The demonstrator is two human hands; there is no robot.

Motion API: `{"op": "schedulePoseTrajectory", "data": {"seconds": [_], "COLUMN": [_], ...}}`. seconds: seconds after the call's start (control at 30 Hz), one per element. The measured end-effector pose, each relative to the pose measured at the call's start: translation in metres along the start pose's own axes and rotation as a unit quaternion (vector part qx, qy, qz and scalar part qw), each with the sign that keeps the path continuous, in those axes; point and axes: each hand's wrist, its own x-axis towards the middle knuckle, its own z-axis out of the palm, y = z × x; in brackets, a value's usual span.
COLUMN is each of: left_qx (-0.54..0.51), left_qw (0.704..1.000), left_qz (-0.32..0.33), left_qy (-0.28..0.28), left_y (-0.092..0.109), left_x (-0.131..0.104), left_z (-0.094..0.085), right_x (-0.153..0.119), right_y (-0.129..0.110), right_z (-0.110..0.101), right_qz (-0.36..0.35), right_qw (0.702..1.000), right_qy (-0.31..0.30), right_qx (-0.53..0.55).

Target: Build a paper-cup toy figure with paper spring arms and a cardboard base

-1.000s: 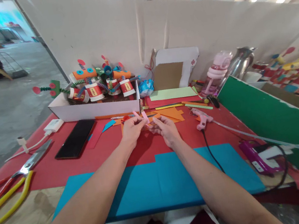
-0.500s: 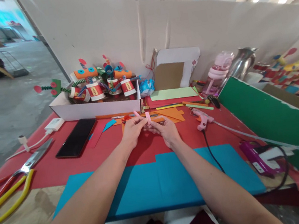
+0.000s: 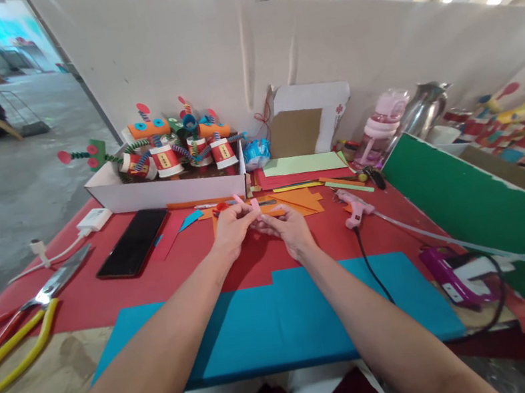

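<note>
Two bare forearms run up from the bottom of the frame to meet at its centre, above a worktop [image 3: 108, 298] covered in red paper with a blue sheet [image 3: 275, 323] laid along its near edge. At upper left of centre a white box [image 3: 164, 190] holds finished paper-cup figures with coiled arms. A black phone [image 3: 132, 243] lies left of centre, yellow-handled shears [image 3: 17, 331] at far left, and a pink glue gun [image 3: 356, 207] just right of the hands, its cord trailing toward the lower edge. Orange paper offcuts [image 3: 301, 200] lie just beyond the fingers.

The left hand [image 3: 232, 229] and right hand [image 3: 292, 232] are drawn close together, fingertips narrowed into pinches on a small pink paper strip [image 3: 254, 204] held just above the red cover at the centre of the frame. The strip stands up between the fingers, one end showing above the left fingertips.

The strip looks very light and limp, thin enough to crease or tear if pulled hard, and not slippery. It is best held by fingertip pinches near its ends, with light pressure, so the middle stays free to bend.
</note>
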Motion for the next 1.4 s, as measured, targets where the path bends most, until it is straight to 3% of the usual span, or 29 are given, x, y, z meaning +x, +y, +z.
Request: {"op": "schedulePoseTrajectory", "data": {"seconds": [0.27,0.47,0.6,0.9,1.03,1.23,1.4], "left_qx": [0.007,0.037,0.057,0.042,0.033,-0.024,-0.043], "left_qw": [1.000,0.998,0.998,0.998,0.999,0.999,0.998], "left_qz": [0.018,-0.028,-0.005,-0.038,-0.017,-0.037,-0.044], "left_qy": [0.009,-0.031,-0.003,-0.028,-0.009,0.006,-0.006], "left_y": [0.003,0.001,-0.002,-0.001,0.002,0.004,0.003], "left_x": [-0.001,-0.001,0.001,-0.001,-0.002,0.000,-0.003], "left_z": [0.002,0.003,0.001,0.001,0.002,0.002,0.006], "right_x": [0.000,0.002,0.000,-0.002,-0.002,0.006,0.008], "right_y": [-0.002,0.000,-0.002,-0.005,-0.005,-0.010,-0.001], "right_z": [0.000,-0.002,-0.002,0.000,0.000,-0.006,-0.009], "right_qz": [-0.016,-0.072,-0.050,-0.045,-0.030,-0.008,0.021], "right_qw": [1.000,0.996,0.997,0.998,0.998,0.992,0.998], "right_qy": [0.015,0.046,0.042,0.030,0.034,0.094,0.019], "right_qx": [-0.021,-0.020,-0.028,-0.026,-0.035,0.082,0.059]}}
